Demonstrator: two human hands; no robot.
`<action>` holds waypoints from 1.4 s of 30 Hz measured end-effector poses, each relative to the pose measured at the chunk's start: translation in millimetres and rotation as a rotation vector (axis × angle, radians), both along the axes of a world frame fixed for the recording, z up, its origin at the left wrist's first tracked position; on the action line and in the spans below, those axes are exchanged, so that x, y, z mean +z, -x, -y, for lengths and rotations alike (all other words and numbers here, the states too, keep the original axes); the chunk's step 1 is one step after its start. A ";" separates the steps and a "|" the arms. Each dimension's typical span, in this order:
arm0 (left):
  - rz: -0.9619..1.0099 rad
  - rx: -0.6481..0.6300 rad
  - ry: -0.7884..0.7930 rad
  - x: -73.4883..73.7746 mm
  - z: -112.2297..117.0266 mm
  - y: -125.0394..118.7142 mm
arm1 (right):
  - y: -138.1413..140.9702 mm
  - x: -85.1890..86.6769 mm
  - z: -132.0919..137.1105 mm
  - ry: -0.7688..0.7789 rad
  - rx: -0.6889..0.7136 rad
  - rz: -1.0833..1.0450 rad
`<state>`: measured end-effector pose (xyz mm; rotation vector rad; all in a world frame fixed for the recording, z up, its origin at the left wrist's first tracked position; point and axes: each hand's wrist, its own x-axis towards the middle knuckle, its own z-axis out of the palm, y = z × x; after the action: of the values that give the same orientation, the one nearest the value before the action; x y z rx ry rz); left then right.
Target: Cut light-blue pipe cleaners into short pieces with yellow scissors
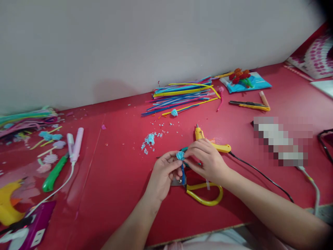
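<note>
My left hand (163,175) and my right hand (206,160) meet over the middle of the red table (125,173). Together they pinch a small light-blue fuzzy ball (180,155) on a blue stem that hangs down between my fingers. Both hands have their fingers closed round it. Yellow-handled scissors (205,194) lie right under my hands. A yellow glue gun (212,142) lies just behind my right hand, its black cord running off to the right.
A pile of coloured pipe cleaners (182,95) lies by the wall, blue fluff scraps (149,140) in front of it. At left lie a green cutter (54,173), a pink straightener (75,144) and more pipe cleaners (26,118). A yellow utility knife (249,105) is at right.
</note>
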<state>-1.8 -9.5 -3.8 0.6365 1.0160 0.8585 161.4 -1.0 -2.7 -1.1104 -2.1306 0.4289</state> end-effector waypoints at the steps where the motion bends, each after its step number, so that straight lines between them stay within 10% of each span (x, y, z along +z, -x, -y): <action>1: -0.009 0.000 -0.002 0.5 0.1 -0.1 | 0.2 0.3 0.0 0.000 -0.005 0.002; 42: -0.143 0.134 -0.274 -3.2 11.9 -4.1 | -3.1 6.5 16.3 -0.120 0.044 -0.205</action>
<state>2.3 -21.4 -7.0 0.8793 1.0877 1.0937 164.5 -17.3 3.8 -0.9133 -1.9756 0.4109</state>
